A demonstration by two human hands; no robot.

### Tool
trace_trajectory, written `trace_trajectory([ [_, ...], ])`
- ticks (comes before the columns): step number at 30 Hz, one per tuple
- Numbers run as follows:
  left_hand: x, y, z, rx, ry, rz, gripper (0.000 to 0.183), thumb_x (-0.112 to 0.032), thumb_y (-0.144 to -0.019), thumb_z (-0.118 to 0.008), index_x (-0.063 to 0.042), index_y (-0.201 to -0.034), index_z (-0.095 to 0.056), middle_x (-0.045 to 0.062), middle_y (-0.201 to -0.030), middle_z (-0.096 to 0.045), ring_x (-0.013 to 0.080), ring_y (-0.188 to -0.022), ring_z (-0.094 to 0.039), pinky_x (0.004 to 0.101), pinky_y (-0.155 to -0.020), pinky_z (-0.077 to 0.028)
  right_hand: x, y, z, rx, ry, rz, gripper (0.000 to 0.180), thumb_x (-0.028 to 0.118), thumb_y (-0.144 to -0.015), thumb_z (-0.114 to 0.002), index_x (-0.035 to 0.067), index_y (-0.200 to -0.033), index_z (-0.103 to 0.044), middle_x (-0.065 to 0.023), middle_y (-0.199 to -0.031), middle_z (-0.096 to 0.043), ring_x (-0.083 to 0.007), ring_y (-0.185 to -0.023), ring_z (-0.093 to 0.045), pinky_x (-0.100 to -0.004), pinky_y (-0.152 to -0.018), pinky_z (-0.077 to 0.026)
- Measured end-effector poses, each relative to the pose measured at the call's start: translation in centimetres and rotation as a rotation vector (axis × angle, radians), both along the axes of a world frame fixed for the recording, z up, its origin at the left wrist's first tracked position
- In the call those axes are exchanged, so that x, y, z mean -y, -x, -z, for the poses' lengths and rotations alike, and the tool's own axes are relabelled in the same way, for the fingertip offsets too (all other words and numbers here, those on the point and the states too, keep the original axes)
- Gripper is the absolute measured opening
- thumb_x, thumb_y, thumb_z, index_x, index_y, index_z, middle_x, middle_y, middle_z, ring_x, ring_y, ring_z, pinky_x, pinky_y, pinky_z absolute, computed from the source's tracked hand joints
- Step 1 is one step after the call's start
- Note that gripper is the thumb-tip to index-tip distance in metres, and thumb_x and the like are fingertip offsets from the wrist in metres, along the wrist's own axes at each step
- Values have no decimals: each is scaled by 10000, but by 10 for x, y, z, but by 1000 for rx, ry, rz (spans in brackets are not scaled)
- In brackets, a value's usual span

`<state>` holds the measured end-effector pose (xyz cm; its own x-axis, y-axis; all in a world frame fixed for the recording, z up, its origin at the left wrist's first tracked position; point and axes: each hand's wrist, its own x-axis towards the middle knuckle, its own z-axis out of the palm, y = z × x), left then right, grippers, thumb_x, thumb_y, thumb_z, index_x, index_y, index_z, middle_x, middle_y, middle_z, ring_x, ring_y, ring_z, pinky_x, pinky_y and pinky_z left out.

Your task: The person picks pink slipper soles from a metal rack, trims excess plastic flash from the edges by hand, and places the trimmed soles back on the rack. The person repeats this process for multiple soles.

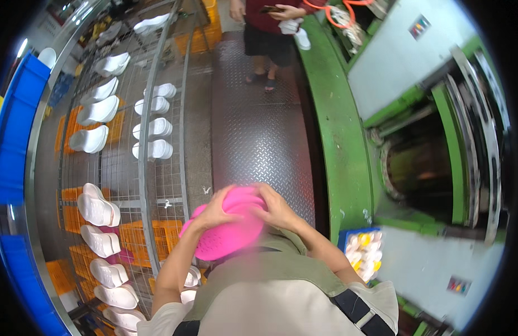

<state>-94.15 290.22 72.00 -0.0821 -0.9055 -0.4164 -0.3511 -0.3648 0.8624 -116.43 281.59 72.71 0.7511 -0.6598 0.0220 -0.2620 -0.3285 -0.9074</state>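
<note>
Bright pink foam shoes (229, 238), seemingly several stacked together, are held in front of my waist. My left hand (219, 211) grips them from the left, thumb across the top. On the other side my right hand (278, 208) grips the upper right part, its fingers bent over the far edge. Blur hides how many there are and some of the fingertips. Small dots or holes mark the nearest pink surface. To my left, a wire-mesh rack (144, 185) carries white foam shoes (98, 110) in rows.
Orange crates (147, 241) show through the rack, with blue bins (13, 138) further left. A diamond-plate walkway (263, 138) leads to a person (267, 25) holding a phone. On the right stands a green machine (343, 147); near my right elbow, a blue crate (344, 236) holds white and yellow pieces.
</note>
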Motion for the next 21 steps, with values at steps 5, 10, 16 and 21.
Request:
trace_trajectory([
  [5, 116, -65, -31, 221, 14, -61, 1084, -400, -608, -865, -55, -1470, -304, 222, -1387, -385, 362, -1332, -345, 463, -1101, -319, 147, -93, -29, -28, 36, -205, 689, 235, -764, -763, -24, -1311, -433, -243, -1289, -488, -393, -1154, -533, -421, -963, -450],
  [10, 259, -160, -18, 270, 32, -13, 1108, -408, -631, -843, 18, -1469, -257, 269, -1408, -373, 387, -1304, -390, 466, -1089, -339, 289, -218, -19, -402, 138, -460, 910, 279, -672, -827, -28, -1399, -372, -277, -1250, -545, -424, -1077, -593, -456, -878, -500],
  [16, 445, -309, -37, 506, 309, -60, 1043, -304, -689, -840, -28, -1494, -236, 235, -1489, -302, 376, -1429, -226, 457, -1164, -251, 467, -364, -38, -399, 140, -178, 807, 283, -676, -827, -9, -1331, -459, -252, -1095, -644, -402, -999, -637, -458, -867, -516],
  [21, 582, -412, -44, 562, 654, -540, 943, -160, -705, -828, -10, -1456, -277, 206, -1488, -279, 356, -1405, -254, 479, -1141, -258, 603, -448, -50, -284, 120, 314, 729, 207, -699, -820, 26, -1315, -476, -222, -1139, -640, -370, -1000, -656, -428, -862, -529],
])
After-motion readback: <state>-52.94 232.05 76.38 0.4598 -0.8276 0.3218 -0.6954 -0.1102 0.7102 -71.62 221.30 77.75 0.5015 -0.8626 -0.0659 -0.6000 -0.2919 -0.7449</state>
